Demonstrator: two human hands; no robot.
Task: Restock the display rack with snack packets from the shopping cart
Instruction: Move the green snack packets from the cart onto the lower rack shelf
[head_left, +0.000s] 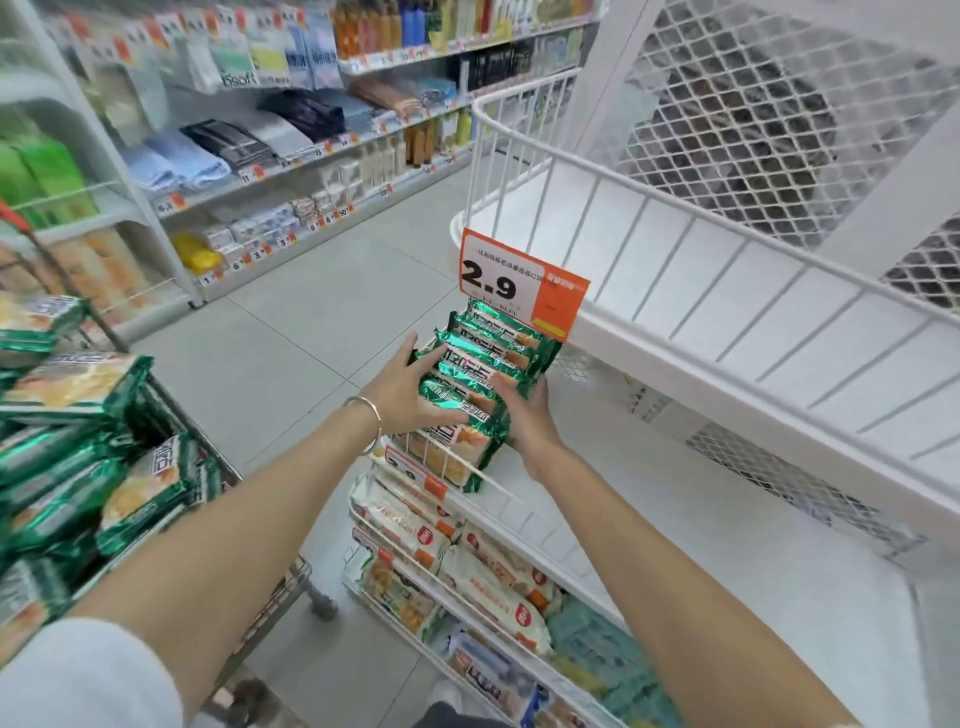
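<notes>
Row of snack packets (483, 364), green foil: standing on edge at the front left corner of the middle tier of the display rack (675, 493), just below the orange price card (519, 283) marked 2.9. Each packet's long axis is running crosswise, from one hand to the other; the row itself is running away from the person toward the card.

Left hand (402, 397), silver bracelet (371, 415) at the wrist: lying flat against the left ends of the packets, fingers straight and spread, pressing inward and holding nothing.

Right hand (530, 421): bracing the opposite ends, thumb lying over the top edges, fingers passing round the far side and partly hidden; whether it is clamping the packets or only steadying them cannot be told.

Shopping cart (176, 410): standing to the person's left, well apart from the row, carrying many more green packets (78, 379) lying flat in loose heaps.

White and orange packets (488, 571): filling the tiers below.

Assessment: the hands appear to be squaring the row. Much stock is waiting in the cart, and the tier's floor is showing white to the right of the row, so the task looks early. The cart lies on the left side, so the left hand is the nearer one for the coming fetch; fresh packets would need turning upright, long axis crosswise, to join the row.
</notes>
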